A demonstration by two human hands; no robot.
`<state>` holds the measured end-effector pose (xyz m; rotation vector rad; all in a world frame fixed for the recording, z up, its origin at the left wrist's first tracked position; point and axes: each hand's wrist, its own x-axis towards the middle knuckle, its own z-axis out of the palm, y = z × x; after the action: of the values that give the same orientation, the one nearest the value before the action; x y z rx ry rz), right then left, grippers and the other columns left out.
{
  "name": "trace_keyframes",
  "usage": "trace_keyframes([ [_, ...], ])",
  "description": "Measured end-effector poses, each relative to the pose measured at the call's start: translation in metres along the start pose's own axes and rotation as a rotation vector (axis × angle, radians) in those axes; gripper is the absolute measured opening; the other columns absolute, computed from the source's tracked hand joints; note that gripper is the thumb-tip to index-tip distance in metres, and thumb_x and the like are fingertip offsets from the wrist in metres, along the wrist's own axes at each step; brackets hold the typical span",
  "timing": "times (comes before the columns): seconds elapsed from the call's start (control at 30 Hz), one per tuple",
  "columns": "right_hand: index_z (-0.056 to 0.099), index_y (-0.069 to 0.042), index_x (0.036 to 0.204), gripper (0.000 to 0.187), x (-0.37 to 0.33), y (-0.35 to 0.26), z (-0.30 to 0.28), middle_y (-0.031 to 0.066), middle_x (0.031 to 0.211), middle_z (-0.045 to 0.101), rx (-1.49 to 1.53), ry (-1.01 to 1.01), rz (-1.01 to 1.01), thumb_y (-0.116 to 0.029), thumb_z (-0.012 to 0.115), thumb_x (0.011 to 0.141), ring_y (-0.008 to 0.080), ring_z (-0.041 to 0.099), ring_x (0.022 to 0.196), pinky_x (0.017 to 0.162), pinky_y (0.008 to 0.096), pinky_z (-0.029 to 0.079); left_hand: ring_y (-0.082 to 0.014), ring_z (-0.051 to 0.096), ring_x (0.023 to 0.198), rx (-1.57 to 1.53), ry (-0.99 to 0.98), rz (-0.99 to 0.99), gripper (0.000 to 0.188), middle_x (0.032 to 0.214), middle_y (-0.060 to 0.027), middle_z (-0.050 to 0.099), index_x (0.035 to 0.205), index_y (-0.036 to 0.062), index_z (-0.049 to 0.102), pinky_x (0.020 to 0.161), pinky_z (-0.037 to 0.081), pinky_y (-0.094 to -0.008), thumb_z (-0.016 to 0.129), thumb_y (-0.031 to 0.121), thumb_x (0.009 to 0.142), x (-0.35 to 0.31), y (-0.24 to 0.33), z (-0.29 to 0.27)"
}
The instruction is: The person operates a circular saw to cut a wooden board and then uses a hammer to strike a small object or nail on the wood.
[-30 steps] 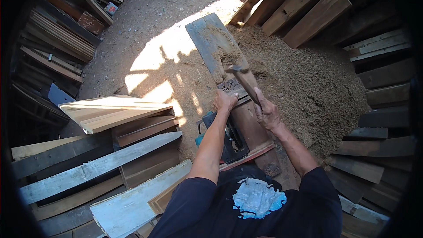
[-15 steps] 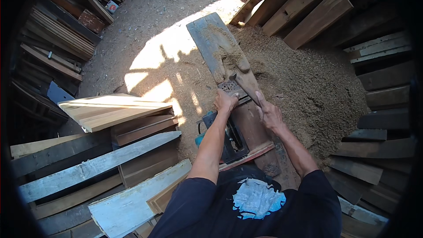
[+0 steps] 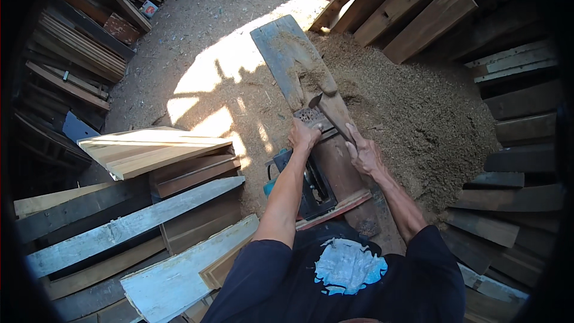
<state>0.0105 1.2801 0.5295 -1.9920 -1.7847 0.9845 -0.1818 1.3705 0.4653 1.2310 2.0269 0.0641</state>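
My left hand (image 3: 305, 136) is closed on a flat metal piece with many small holes (image 3: 308, 115), which rests on the brown wooden bench plank (image 3: 338, 164). My right hand (image 3: 366, 154) grips a short hammer-like tool (image 3: 335, 116) by its wide wooden handle; its small dark head points away from me, beside the perforated piece. Under my left forearm lies a power planer (image 3: 317, 200) with its dark metal sole up and some teal casing showing. A red-edged strip of wood (image 3: 341, 209) crosses the plank close to my body.
A worn grey board (image 3: 275, 39) dusted with shavings extends ahead of the plank. A large heap of sawdust (image 3: 418, 125) lies to the right. Stacked planks (image 3: 137, 227) stand at the left, with more boards (image 3: 430, 21) leaning at the far right.
The tool in my right hand has turned slightly, and its head has risen a little. My left hand stays on the perforated metal piece. The whole view has shifted slightly.
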Motion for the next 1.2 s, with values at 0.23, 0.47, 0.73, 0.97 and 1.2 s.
trace_keyframes([
  [0.23,0.038,-0.020,0.156,0.059,-0.006,0.010,0.017,0.0294,0.118,0.067,0.277,0.597,-0.445,-0.026,0.057,0.101,0.0485,0.068,0.097,0.081,0.0562,0.054,-0.0457,0.060,0.124,-0.012,-0.032,0.026,0.082,0.129,-0.0291,0.064,0.134,-0.0023,0.049,0.106,0.048,-0.0499,0.083,0.044,0.076,-0.002,0.011,-0.002],
  [0.47,0.040,-0.016,0.155,0.058,-0.003,-0.009,0.003,0.0243,0.110,0.070,0.192,0.476,-0.375,-0.027,0.058,0.100,0.0488,0.068,0.090,0.076,0.0553,0.055,-0.0450,0.060,0.124,-0.016,-0.031,0.011,0.084,0.129,-0.0293,0.064,0.136,-0.0022,0.048,0.106,0.048,-0.0500,0.083,0.044,0.076,0.009,0.004,-0.007],
  [0.73,0.037,-0.017,0.156,0.062,-0.007,0.032,0.019,0.0318,0.088,0.068,-0.180,-0.039,0.097,-0.031,0.058,0.099,0.0520,0.067,0.082,0.075,0.0596,0.053,-0.0453,0.061,0.123,0.006,-0.042,0.014,0.081,0.128,-0.0295,0.064,0.132,-0.0040,0.050,0.104,0.049,-0.0500,0.083,0.045,0.077,0.002,0.001,0.000],
  [0.97,0.034,-0.018,0.158,0.061,-0.010,0.038,0.027,0.0346,0.101,0.068,0.017,0.060,0.081,-0.028,0.053,0.101,0.0551,0.066,0.090,0.080,0.0611,0.052,-0.0285,0.064,0.122,-0.396,-0.383,0.468,0.070,0.127,-0.0181,0.069,0.135,0.0018,0.059,0.105,0.049,-0.0403,0.085,0.035,0.078,0.036,-0.046,-0.014],
  [1.2,0.026,-0.014,0.161,0.067,-0.014,0.012,0.031,0.0329,0.134,0.059,0.099,0.281,-0.346,-0.008,0.052,0.100,0.0508,0.057,0.124,0.102,0.0504,0.050,-0.0351,0.063,0.125,-0.262,-0.406,0.520,0.069,0.132,-0.0226,0.066,0.144,0.0075,0.054,0.106,0.047,-0.0419,0.077,0.039,0.087,0.050,-0.080,-0.016],
])
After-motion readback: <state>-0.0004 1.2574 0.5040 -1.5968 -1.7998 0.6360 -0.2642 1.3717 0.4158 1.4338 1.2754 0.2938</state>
